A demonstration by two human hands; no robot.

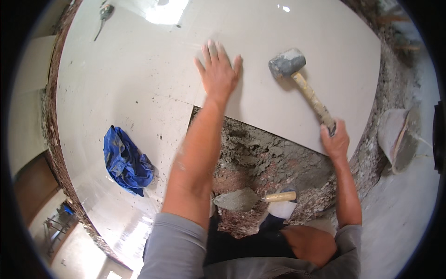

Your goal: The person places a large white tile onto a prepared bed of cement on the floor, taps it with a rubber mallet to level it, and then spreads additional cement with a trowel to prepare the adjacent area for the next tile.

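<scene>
My left hand (218, 72) lies flat on a large pale floor tile (260, 42), fingers spread. In my right hand (336, 139) is the yellowish handle of a rubber mallet (287, 63). The dark mallet head, smeared whitish on top, is over the same tile; whether it touches the surface I cannot tell. Below the tile's near edge shows rough grey mortar (260, 144). A trowel with a wooden handle (280, 196) lies close to my feet, its blade (237, 200) coated in mortar.
A crumpled blue cloth (125, 160) lies on the tiles at left. A tape measure (106, 11) sits at the far left. At right, a mortar-stained bucket (395, 139) stands tilted near the wall. Rubble strips run along the tiled area's left and right edges.
</scene>
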